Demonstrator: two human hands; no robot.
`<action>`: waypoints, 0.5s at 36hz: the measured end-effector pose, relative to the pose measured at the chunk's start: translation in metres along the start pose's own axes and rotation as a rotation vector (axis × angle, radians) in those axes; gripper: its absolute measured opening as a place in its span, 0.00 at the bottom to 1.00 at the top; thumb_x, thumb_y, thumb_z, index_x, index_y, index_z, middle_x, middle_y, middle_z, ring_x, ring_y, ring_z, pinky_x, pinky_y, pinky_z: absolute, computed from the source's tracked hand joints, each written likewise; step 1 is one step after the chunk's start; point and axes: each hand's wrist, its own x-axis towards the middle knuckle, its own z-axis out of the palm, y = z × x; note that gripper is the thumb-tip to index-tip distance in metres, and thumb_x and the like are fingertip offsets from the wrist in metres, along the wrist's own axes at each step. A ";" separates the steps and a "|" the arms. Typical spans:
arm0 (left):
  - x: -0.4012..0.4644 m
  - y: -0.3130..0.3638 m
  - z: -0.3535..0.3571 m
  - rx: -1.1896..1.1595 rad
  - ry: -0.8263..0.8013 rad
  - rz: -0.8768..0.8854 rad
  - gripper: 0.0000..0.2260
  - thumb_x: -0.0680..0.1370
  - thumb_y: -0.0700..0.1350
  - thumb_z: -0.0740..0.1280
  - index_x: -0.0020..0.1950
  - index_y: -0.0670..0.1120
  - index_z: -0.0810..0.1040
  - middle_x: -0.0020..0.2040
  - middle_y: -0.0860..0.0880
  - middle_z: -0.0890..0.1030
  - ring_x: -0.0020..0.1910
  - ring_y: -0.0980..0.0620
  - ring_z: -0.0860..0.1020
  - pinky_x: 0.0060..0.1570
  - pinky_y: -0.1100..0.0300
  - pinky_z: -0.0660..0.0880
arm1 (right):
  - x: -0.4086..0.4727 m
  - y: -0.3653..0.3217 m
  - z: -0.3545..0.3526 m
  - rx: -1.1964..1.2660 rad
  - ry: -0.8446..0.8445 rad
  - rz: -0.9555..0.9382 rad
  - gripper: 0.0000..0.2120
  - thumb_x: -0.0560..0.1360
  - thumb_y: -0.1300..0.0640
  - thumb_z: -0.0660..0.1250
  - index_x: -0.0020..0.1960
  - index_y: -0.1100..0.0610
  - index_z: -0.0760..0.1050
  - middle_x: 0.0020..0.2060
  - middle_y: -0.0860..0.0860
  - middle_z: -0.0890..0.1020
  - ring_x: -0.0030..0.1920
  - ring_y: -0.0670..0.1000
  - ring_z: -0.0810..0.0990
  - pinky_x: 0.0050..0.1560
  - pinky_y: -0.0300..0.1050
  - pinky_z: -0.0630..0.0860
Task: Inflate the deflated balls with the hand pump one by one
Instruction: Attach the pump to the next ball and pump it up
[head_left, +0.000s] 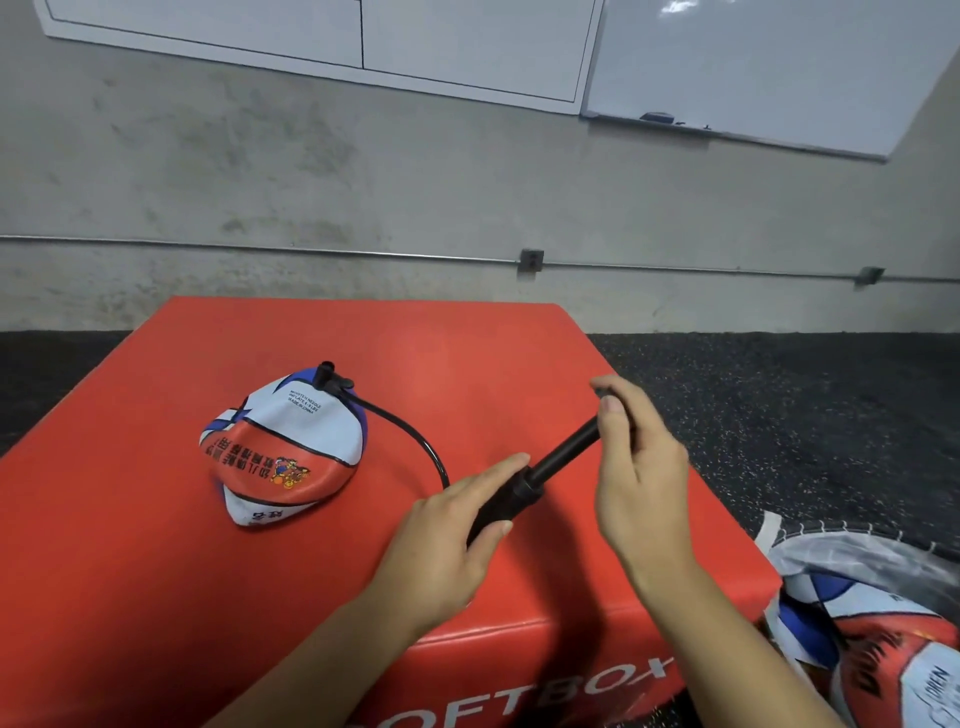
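A crumpled, deflated ball (283, 447) in white, blue and orange lies on the red soft box (156, 571), left of centre. A black hose (415, 441) runs from a fitting at the ball's top to a black hand pump (530, 483). My left hand (452, 530) grips the pump's barrel. My right hand (639, 467) holds the pump's handle at the upper right, with the rod drawn out between the two hands.
More balls (883, 654) sit in a clear bag on the dark speckled floor (779, 395) at the lower right, beside the box. A concrete wall (467, 197) with whiteboards stands behind the box.
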 end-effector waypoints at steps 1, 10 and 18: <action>0.000 -0.001 -0.001 -0.010 0.003 -0.002 0.32 0.81 0.44 0.69 0.79 0.68 0.64 0.69 0.66 0.77 0.68 0.63 0.77 0.67 0.54 0.74 | -0.003 0.001 0.005 -0.010 -0.029 0.001 0.13 0.84 0.50 0.59 0.61 0.50 0.81 0.48 0.37 0.82 0.49 0.39 0.80 0.51 0.34 0.72; 0.001 -0.009 0.003 -0.060 0.028 -0.005 0.30 0.81 0.45 0.68 0.80 0.63 0.65 0.74 0.66 0.74 0.72 0.63 0.74 0.71 0.50 0.74 | -0.031 0.011 0.027 -0.121 -0.215 0.020 0.17 0.82 0.39 0.55 0.65 0.40 0.76 0.55 0.36 0.83 0.57 0.43 0.83 0.60 0.50 0.78; 0.004 -0.005 0.003 -0.060 0.012 -0.011 0.30 0.81 0.45 0.68 0.80 0.64 0.65 0.74 0.66 0.74 0.72 0.63 0.74 0.71 0.49 0.74 | -0.026 0.011 0.017 -0.206 -0.277 -0.027 0.20 0.81 0.35 0.53 0.68 0.38 0.73 0.58 0.39 0.84 0.57 0.45 0.83 0.59 0.52 0.78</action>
